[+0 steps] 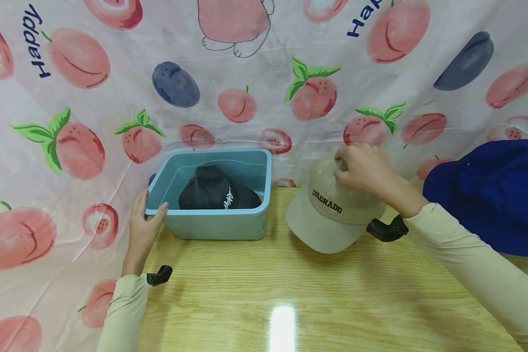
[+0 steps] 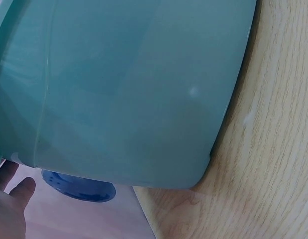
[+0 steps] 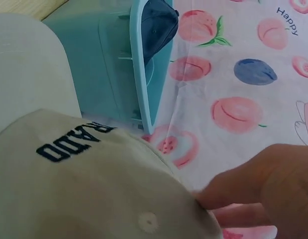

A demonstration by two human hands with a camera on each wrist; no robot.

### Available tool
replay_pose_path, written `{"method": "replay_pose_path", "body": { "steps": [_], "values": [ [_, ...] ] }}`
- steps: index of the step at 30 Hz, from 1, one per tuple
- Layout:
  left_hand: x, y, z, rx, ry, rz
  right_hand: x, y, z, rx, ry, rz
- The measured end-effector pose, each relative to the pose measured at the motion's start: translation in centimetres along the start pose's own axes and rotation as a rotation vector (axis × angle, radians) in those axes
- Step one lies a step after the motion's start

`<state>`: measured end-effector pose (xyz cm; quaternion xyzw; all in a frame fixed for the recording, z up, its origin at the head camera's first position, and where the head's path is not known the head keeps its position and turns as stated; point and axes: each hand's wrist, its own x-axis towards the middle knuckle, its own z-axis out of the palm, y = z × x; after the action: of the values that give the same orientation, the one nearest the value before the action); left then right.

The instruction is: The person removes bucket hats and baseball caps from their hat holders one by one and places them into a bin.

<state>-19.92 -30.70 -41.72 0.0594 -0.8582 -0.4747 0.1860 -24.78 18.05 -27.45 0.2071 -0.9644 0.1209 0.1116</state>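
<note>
Reads "COLORADO" in dark capitals across the beige cap [image 1: 323, 215], right of centre in the head view — only "RADO" in the right wrist view. Says "Happy" at upper left on the fruit-printed cloth [image 1: 127, 54], cropped to "Hap" at upper right. Bears illegible white script on the black cap [image 1: 209, 188] — left of centre.

Three pieces of headwear: one black cap [image 1: 209, 188], one beige cap [image 1: 330, 215] and one blue hat [image 1: 488, 195]. One bin [image 1: 215, 226], with one of those three inside it. One counter [image 1: 229, 283], and one printed cloth [image 1: 255, 68] along its far and left edges. One left grip [image 1: 145, 227] and one right grip [image 1: 366, 168], two in all. Two black wrist devices [image 1: 159, 275], one per arm.
</note>
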Motion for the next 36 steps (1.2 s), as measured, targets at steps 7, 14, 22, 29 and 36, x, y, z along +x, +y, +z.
{"method": "replay_pose_path", "body": {
  "steps": [7,14,22,29,36],
  "values": [
    [0.2,-0.3,0.0,0.008,0.002,0.011,0.9,0.2,0.4,0.049,0.085,0.019],
    [0.1,-0.2,0.0,0.006,-0.003,0.007,1.4,0.6,0.3,0.099,0.099,0.021],
    [0.1,-0.2,0.1,0.004,-0.004,0.010,1.3,1.3,-0.4,0.116,0.137,-0.038],
    [0.3,-0.5,0.0,-0.001,0.004,0.012,1.3,1.8,-1.5,0.118,0.183,-0.097],
    [0.3,-0.5,-0.1,-0.001,0.003,0.015,0.9,1.6,-2.5,0.132,0.170,-0.090]
  ]
}}
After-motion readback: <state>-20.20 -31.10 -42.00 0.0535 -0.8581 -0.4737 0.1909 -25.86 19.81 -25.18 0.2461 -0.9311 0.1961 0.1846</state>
